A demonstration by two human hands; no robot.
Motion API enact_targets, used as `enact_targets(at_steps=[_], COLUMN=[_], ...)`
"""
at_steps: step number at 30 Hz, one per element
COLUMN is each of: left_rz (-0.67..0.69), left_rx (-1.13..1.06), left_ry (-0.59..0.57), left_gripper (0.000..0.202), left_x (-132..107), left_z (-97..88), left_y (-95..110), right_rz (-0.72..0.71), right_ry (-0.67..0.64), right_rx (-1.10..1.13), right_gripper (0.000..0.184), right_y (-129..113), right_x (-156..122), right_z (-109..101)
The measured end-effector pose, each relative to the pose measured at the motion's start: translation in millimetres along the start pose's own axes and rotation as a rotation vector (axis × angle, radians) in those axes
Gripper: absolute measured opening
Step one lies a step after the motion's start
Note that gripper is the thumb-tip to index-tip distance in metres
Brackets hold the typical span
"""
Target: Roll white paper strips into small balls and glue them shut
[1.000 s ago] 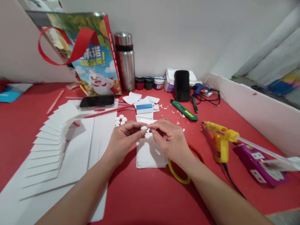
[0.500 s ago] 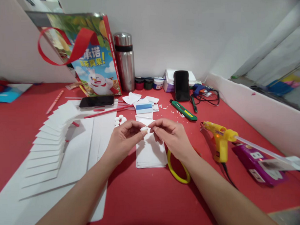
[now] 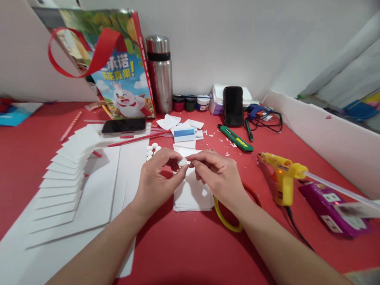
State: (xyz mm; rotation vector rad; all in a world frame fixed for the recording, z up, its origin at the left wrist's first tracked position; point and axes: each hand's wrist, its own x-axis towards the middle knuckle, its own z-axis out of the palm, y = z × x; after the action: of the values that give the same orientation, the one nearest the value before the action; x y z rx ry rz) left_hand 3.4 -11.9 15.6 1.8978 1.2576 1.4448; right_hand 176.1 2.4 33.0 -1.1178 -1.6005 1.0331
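My left hand (image 3: 158, 181) and my right hand (image 3: 219, 177) meet above the red table, both pinching one small white lump (image 3: 182, 162) between their fingertips. Under them lies a stack of small white paper pieces (image 3: 192, 196). Several similar white balls (image 3: 153, 150) sit in a cluster just beyond my left hand. Scissors with yellow and red handles (image 3: 225, 216) lie partly hidden under my right wrist.
A fanned stair of white strips (image 3: 66, 171) on white sheets fills the left. A yellow glue gun (image 3: 283, 176) stands at the right by a purple box (image 3: 327, 206). Further back: a phone (image 3: 123, 125), green cutter (image 3: 235, 137), steel flask (image 3: 159, 73), printed bag (image 3: 118, 62), paint pots (image 3: 190, 103).
Both hands stay pinched on the white lump and have shifted only slightly; the fingers worked it between them. The view tilted a little.
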Motion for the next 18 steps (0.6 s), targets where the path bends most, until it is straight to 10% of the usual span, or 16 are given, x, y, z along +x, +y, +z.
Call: enact_targets(at_steps=[18], left_rz=[0.034], left_rx=[0.0], left_ry=[0.0], left_gripper=[0.011], left_x=[0.3], left_z=[0.0], left_y=[-2.9], right_rz=[-0.295], right_ry=[-0.016], right_rx=[-0.235], right_gripper=[0.02], right_y=[5.2], right_x=[-2.1], right_z=[0.8])
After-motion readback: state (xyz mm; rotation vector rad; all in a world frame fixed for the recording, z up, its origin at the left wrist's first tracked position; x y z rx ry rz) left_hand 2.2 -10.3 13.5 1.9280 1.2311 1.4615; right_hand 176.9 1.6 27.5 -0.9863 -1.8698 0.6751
